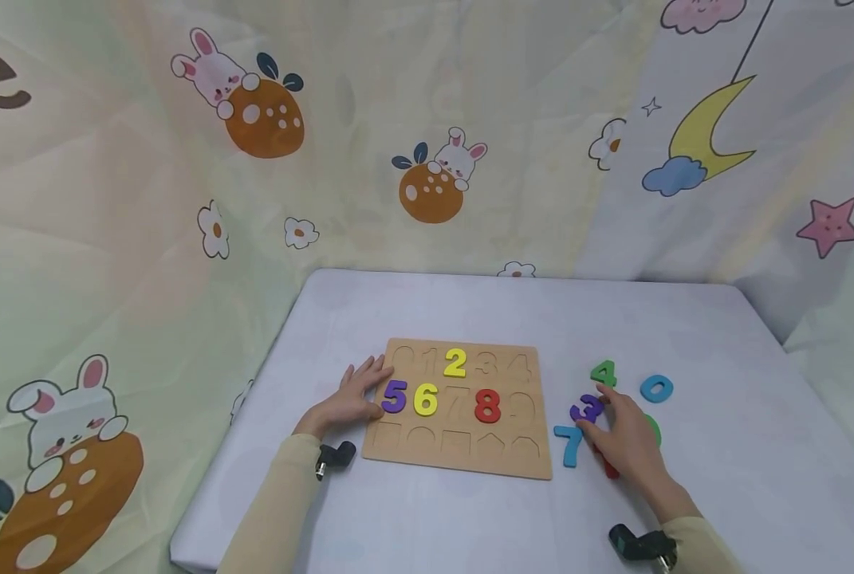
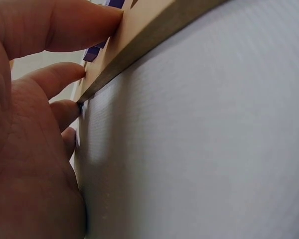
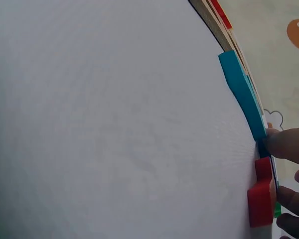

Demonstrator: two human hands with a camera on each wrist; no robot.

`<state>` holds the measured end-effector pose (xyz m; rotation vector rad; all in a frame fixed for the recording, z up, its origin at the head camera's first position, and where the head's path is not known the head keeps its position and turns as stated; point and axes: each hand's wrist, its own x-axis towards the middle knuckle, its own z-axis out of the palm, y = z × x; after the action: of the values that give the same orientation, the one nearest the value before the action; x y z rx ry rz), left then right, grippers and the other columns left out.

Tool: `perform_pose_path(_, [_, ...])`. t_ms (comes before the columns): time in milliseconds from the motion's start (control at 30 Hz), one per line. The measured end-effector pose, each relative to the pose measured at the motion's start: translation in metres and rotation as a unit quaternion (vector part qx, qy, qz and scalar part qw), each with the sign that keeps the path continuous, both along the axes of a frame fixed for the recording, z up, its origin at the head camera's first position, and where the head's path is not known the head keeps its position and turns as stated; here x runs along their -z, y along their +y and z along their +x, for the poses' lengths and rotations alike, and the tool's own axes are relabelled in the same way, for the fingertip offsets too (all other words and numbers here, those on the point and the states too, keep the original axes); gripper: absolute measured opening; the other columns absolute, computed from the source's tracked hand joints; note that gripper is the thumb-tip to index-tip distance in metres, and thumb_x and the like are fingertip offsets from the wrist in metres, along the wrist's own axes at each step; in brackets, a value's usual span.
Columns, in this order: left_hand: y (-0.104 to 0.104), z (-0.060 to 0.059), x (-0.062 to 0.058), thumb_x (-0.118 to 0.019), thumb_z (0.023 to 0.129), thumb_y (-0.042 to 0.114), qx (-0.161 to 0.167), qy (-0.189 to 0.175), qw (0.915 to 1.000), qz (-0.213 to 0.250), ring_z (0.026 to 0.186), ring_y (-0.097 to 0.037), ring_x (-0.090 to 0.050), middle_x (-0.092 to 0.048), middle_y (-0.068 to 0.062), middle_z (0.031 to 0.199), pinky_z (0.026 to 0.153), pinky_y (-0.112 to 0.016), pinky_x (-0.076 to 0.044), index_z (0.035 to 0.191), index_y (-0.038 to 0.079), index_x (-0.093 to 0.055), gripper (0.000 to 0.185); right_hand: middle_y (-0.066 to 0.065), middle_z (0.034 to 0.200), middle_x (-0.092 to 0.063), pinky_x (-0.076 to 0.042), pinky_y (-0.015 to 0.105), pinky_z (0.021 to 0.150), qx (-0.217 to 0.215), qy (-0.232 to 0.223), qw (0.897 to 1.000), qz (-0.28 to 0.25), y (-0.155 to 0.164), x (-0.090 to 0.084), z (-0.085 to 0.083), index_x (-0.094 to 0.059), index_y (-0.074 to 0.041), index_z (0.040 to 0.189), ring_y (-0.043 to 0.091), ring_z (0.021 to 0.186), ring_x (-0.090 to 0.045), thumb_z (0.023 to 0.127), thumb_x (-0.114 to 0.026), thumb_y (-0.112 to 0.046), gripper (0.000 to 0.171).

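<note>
A wooden number puzzle board (image 1: pixel 462 466) lies on the table with a yellow 2 (image 1: pixel 455 363), purple 5 (image 1: pixel 394 396), yellow 6 (image 1: pixel 426 399) and red 8 (image 1: pixel 487 406) on it. At its left edge rests my left hand (image 1: pixel 348 400), fingers spread and thumb beside the 5; the left wrist view shows the thumb (image 2: pixel 84 25) on the board's face. My right hand (image 1: pixel 627 438) is over the loose numbers, thumb and index finger on either side of a purple 3 (image 1: pixel 586 409). A red piece (image 3: pixel 261 194) is partly hidden beneath that hand.
Around the right hand lie a green 4 (image 1: pixel 604 373), a blue 0 (image 1: pixel 657 388), a blue 7 (image 1: pixel 568 445) and a mostly covered green piece (image 1: pixel 655 430). The white-covered table (image 1: pixel 412 518) meets a printed cloth backdrop (image 1: pixel 348 175) behind and at the sides.
</note>
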<state>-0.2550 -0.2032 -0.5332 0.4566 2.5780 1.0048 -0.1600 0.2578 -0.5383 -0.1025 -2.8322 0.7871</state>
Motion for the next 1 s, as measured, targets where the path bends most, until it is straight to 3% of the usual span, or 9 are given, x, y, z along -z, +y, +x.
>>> perform_pose_path(500, [0.001, -0.001, 0.003, -0.07, 0.069, 0.013, -0.005, 0.009, 0.9999, 0.007, 0.151, -0.021, 0.002, -0.014, -0.003, 0.164, 0.119, -0.047, 0.013, 0.15, 0.012, -0.04, 0.086, 0.029, 0.133, -0.05, -0.04, 0.065, 0.1, -0.012, -0.031, 0.999, 0.013, -0.004, -0.005, -0.009, -0.039, 0.001, 0.144, 0.049, 0.125, -0.043, 0.084, -0.073, -0.021, 0.072])
perform_pose_path(800, [0.003, 0.0, 0.003, -0.07, 0.07, 0.013, -0.011, 0.011, 0.9999, 0.006, 0.151, -0.022, 0.003, -0.015, -0.004, 0.164, 0.119, -0.047, 0.013, 0.15, 0.012, -0.04, 0.086, 0.027, 0.138, -0.049, -0.037, 0.067, 0.102, -0.034, -0.022, 0.999, -0.033, -0.013, -0.013, -0.02, -0.038, -0.003, 0.147, 0.048, 0.129, -0.041, 0.087, -0.071, -0.023, 0.072])
perform_pose_path(1000, [0.004, 0.0, 0.003, -0.07, 0.07, 0.013, -0.009, 0.012, 0.9999, 0.001, 0.151, -0.022, 0.003, -0.014, -0.003, 0.164, 0.119, -0.048, 0.013, 0.15, 0.013, -0.04, 0.086, 0.025, 0.14, -0.048, -0.037, 0.063, 0.105, -0.062, -0.019, 0.997, -0.047, -0.029, -0.008, -0.032, -0.039, -0.002, 0.146, 0.046, 0.13, -0.043, 0.088, -0.069, -0.023, 0.069])
